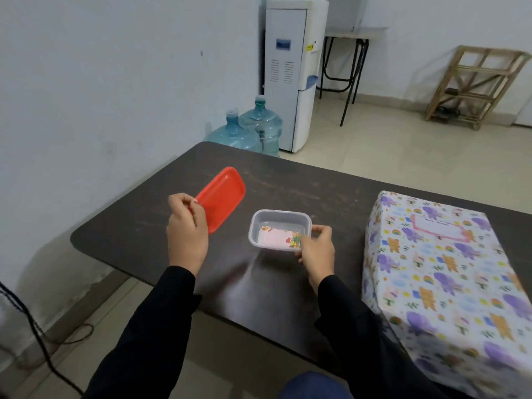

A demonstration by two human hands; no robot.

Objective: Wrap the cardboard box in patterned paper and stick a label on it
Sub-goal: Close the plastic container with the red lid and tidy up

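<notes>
The box (449, 283) sits on the right side of the dark worktop (316, 185). It is all covered in paper (426, 306) with purple elephants, orange bears and little rainbows. The box lies flat. Its long side runs from the far end, near the middle of the worktop, down to the near right corner of the view. A label (437, 227) with a pink wavy edge is stuck on top, close to the far end. The long side of the label goes across the box.

The left hand (187, 234) pinches the near end of a red lid (224, 194) between thumb and curled fingers. The lid points away and a bit to the right. I cannot tell if its far end touches the worktop.

The right hand (316, 249) holds the near right corner of a gray tub (259, 223), with its fingers bent around the rim. The tub stands between the lid and the box. Flat stickers (276, 239) with flowers lie inside it.

Both arms wear black sleeves.

Behind the worktop stand a white water cooler (290, 73) and two blue water bottles (262, 122) on the floor. A wooden rack (475, 84) leans by the far wall.
</notes>
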